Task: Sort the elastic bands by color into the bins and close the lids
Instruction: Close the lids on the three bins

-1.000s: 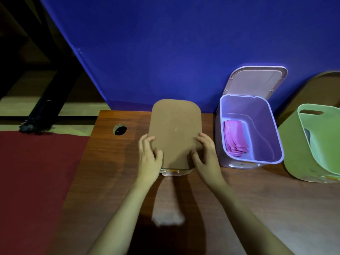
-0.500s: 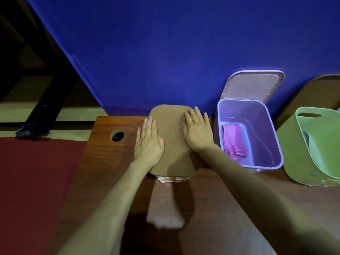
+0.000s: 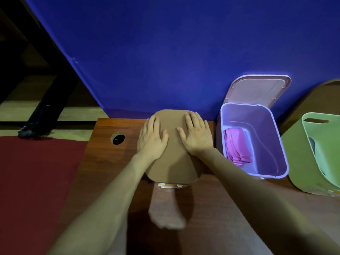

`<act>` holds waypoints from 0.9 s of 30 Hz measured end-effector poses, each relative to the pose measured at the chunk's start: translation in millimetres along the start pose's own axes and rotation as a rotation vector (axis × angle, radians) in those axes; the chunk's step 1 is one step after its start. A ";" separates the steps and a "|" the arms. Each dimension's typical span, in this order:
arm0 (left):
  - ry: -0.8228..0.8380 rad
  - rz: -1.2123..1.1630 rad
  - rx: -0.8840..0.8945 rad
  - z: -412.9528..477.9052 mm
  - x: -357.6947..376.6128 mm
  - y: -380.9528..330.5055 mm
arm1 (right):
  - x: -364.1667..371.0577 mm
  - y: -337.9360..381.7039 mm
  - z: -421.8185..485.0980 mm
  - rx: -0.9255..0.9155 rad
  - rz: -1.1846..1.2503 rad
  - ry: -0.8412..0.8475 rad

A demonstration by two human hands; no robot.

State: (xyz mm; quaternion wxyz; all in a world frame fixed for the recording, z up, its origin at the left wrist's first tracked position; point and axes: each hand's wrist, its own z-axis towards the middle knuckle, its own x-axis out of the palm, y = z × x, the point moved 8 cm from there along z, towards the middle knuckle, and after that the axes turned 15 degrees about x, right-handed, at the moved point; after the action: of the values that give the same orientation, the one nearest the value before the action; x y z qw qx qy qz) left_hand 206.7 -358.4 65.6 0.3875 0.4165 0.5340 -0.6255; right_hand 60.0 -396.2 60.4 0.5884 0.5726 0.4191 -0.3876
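A bin with a brown lid [image 3: 173,162] stands at the table's back middle, its lid down. My left hand [image 3: 151,139] lies flat on the lid's left side, fingers spread. My right hand [image 3: 196,137] lies flat on the lid's right side, also holding nothing. To the right stands a purple bin [image 3: 279,144] with its lid [image 3: 259,89] raised against the wall; pink elastic bands [image 3: 237,146] lie at its bottom. Further right a green bin [image 3: 303,162] stands open, with a dark thing barely showing inside.
The wooden table [image 3: 103,162] has a round cable hole [image 3: 117,139] at its back left. A blue wall [image 3: 165,52] rises right behind the bins. Left of the table lies red floor covering [image 3: 36,181]. A brown lid [image 3: 316,103] leans behind the green bin.
Both hands slid from the lid's front edge up onto its top and now rest flat further back. The brown lid stays down.
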 end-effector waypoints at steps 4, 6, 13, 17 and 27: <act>0.045 0.047 -0.041 -0.5 9.6 1.6 | -1.8 -1.4 2.3 0.011 0.069 -0.006; 0.039 0.166 -0.036 3.0 4.1 -4.7 | -4.0 0.3 6.5 -0.011 0.085 0.003; -0.013 0.249 0.211 18.7 2.2 -79.2 | -54.4 -33.2 4.4 -0.166 0.075 -0.176; -0.022 0.063 0.289 40.9 20.8 -142.9 | -97.0 -110.1 1.4 -0.097 0.009 -0.248; -0.018 -0.222 0.042 126.9 54.4 -190.3 | -174.4 -189.0 59.4 -0.022 0.019 -0.493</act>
State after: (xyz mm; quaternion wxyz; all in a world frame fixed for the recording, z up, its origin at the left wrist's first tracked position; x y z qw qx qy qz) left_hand -3.0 -461.7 90.9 0.3120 0.3572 0.5600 -0.6793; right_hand -174.7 -467.9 157.4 0.6829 0.4580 0.2615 -0.5055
